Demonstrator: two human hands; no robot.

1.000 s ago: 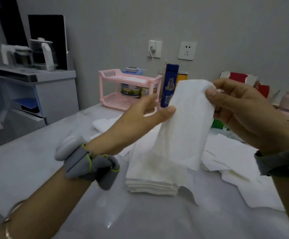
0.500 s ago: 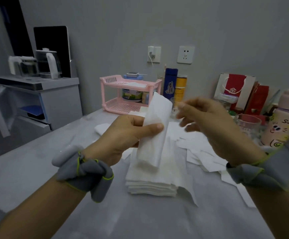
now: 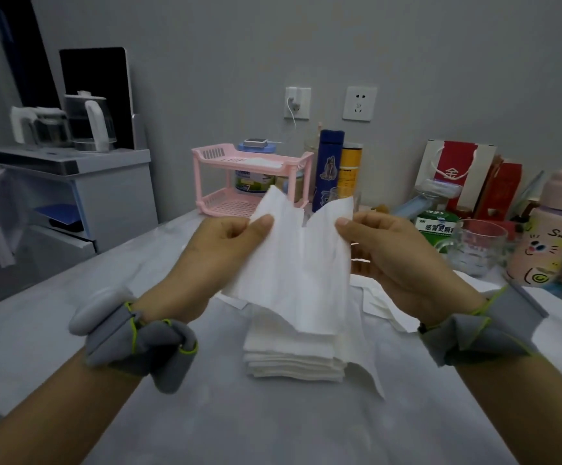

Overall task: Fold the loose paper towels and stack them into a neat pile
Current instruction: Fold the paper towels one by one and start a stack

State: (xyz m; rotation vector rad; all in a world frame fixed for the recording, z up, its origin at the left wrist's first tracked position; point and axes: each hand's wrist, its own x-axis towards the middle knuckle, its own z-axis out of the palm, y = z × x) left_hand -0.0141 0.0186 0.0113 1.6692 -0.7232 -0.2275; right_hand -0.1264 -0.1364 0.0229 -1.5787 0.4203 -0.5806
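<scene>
- Your grip is now double. The left hand (image 3: 229, 250) pinches the upper left corner of the paper towel (image 3: 299, 270) between thumb and fingers, and the right hand (image 3: 390, 260) pinches the upper right corner in the same way.
- This is what changed. Half a second ago the left hand alone held the towel as a narrow folded strip, and the right hand was free beside it with loose fingers.
- The right hand has returned to the sheet, and the towel is now spread wider between the two hands.
- The paper towel hangs in the air in front of you. Its upper edge dips in the middle like a V, and its lower edge comes down close over the pile (image 3: 293, 360). I cannot tell if it touches the pile.
- The pile of folded towels lies on the counter (image 3: 205, 424) directly under your hands. Its edges are rather even, but one stray sheet (image 3: 368, 377) sticks out at the near right corner.
- The loose towels (image 3: 378, 308) lie flat behind and to the right of the pile, so more sheets wait for you.
- For the task, I judge that this sheet is not ready for the pile — you seem to open it again to match the edges before the next fold.
- The paper is thin and it sags between the corners, so hold both corners level when you bring them together, or the fold may come out crooked.
</scene>
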